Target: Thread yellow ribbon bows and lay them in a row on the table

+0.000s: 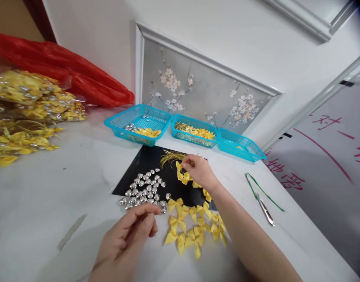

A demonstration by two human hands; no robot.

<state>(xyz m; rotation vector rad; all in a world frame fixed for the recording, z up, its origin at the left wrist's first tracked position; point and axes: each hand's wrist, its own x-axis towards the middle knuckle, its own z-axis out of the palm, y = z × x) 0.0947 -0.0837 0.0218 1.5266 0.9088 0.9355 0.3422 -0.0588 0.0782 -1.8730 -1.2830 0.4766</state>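
My right hand [198, 169] reaches over the black mat [150, 164] and pinches at the bundle of thin gold wires [170, 156], its fingertips together at the strands. My left hand [130, 235] hovers near the front, thumb and forefinger pinched beside the pile of silver heart beads [144, 190]; whether a bead is between them I cannot make out. Several yellow ribbon bows [191, 227] lie scattered to the right of the beads, partly under my right forearm.
Three turquoise baskets [130, 119] [188, 137] [241, 143] line the wall, two holding yellow bows and beads. Bagged finished yellow bows [27, 102] and a red plastic bag [80, 78] sit at the left. Scissors with a green cord [263, 203] lie at the right.
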